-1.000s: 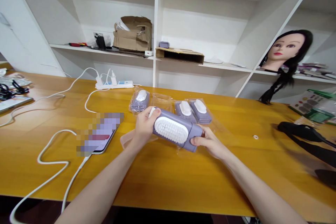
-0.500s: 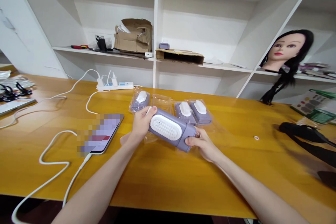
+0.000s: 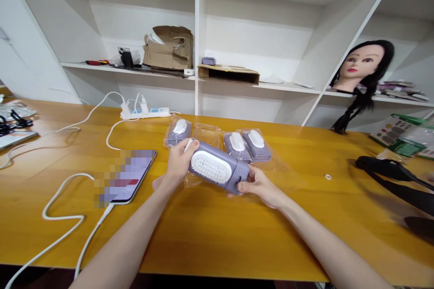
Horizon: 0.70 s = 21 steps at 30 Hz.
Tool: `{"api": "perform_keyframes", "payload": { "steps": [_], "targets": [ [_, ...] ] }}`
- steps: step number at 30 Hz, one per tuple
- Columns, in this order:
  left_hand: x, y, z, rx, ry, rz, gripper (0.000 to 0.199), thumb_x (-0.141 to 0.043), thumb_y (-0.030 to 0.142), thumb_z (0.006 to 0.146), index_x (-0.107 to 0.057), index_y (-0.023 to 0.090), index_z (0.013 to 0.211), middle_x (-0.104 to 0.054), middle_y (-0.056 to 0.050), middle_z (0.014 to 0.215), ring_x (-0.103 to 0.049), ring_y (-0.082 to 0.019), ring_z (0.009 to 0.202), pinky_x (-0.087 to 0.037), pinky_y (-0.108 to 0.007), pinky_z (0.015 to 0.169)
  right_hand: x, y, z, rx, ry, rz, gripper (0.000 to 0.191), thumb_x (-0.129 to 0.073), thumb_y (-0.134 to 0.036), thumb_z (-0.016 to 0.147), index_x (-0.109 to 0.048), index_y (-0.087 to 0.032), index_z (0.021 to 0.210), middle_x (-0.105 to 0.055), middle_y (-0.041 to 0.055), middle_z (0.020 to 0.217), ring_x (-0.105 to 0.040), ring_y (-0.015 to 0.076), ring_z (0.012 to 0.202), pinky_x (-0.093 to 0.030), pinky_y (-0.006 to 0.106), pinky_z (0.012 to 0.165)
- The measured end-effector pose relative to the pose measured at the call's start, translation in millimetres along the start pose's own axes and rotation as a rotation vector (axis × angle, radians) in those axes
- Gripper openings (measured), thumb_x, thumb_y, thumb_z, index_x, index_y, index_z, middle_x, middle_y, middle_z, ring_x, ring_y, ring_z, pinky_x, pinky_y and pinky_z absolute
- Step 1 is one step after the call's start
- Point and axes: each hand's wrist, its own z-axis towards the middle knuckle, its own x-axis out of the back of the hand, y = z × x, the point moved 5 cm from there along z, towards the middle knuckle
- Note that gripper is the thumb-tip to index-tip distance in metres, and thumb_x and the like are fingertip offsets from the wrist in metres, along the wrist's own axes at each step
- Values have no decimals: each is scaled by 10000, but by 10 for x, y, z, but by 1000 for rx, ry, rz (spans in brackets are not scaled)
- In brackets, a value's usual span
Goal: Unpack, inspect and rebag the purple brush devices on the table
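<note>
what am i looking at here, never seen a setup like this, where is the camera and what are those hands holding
There is no machine here: these are a person's own bare hands. Every picture comes from one camera worn on that person's head, looking forward and down.

The left hand and right hand grip opposite ends of a purple brush-like object with a white, bristly oval on its face. They hold it above a wooden desk.

Behind it lie three smaller purple-and-white items with clear plastic around them. To the left is a phone with a white cable plugged in; further back sits a power strip. A mannequin head stands on the shelf at right.
</note>
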Motion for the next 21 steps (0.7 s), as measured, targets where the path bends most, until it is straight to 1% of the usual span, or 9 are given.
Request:
{"api": "perform_keyframes", "payload": {
  "steps": [2, 4, 6, 8, 11, 14, 17, 19, 21],
  "targets": [
    [6, 25, -18, -28, 3, 5, 285, -543, 431, 769, -521, 184, 629, -440, 40, 586, -393, -114, 577, -309, -222, 540, -15, -33, -11, -22, 44, -26, 555, -784, -295, 619, -493, -182, 1078, -632, 0, 747, -640, 165, 612, -430, 265, 545],
    [-1, 60, -32, -62, -9, -8, 257, -548, 430, 771, -593, 179, 742, -532, 19, 675, -461, -135, 647, -354, -227, 590, -27, -96, -31, -5, 117, -84, 514, -785, -273, 605, -508, -185, 1029, -631, -4, 723, -630, 169, 605, -440, 273, 541],
    [-14, 106, -41, -84, -12, -58, 289, -573, 442, 769, -627, 182, 884, -605, -10, 828, -522, -162, 771, -395, -234, 669, -33, -181, -64, 67, 221, -182, 427, -779, -271, 598, -530, -188, 934, -618, -9, 718, -599, 156, 598, -439, 268, 523],
    [-35, 147, -60, -44, 10, -177, 376, -606, 467, 761, -607, 212, 1037, -620, -27, 998, -544, -181, 896, -419, -242, 733, -25, -274, -117, 184, 367, -362, 345, -763, -279, 610, -528, -195, 848, -584, -26, 686, -557, 141, 586, -423, 254, 500],
    [-170, 161, -159, 212, -10, -495, 524, -559, 550, 782, -495, 277, 1224, -591, -52, 1153, -571, -213, 971, -471, -290, 735, -45, -400, -230, 450, 608, -756, 285, -731, -291, 649, -505, -204, 800, -533, -47, 623, -512, 129, 552, -422, 252, 498],
    [-443, 212, -370, 464, -156, -784, 554, -453, 602, 820, -513, 219, 1216, -589, -114, 1199, -584, -273, 1024, -512, -361, 740, -104, -413, -305, 678, 745, -1071, 293, -691, -252, 694, -497, -202, 908, -592, -3, 729, -571, 151, 600, -465, 267, 527],
    [-652, 227, -564, 568, -230, -906, 518, -452, 575, 836, -529, 225, 1211, -622, -94, 1173, -571, -281, 1084, -519, -384, 790, -182, -354, -316, 823, 751, -1274, 335, -623, -180, 730, -472, -192, 1029, -608, 79, 891, -628, 195, 731, -507, 287, 558],
    [-702, 168, -627, 614, -197, -925, 503, -493, 551, 824, -551, 208, 1186, -664, -87, 1095, -581, -283, 1081, -516, -396, 825, -270, -327, -325, 908, 711, -1356, 380, -587, -137, 741, -453, -186, 1093, -584, 110, 947, -627, 227, 833, -532, 318, 619],
    [-690, 89, -628, 667, -165, -919, 533, -508, 557, 807, -569, 164, 1162, -688, -104, 1033, -599, -295, 1055, -511, -413, 847, -362, -331, -331, 931, 621, -1328, 440, -592, -135, 742, -430, -192, 1147, -550, 130, 1024, -592, 258, 966, -537, 369, 724]
  ]
}}
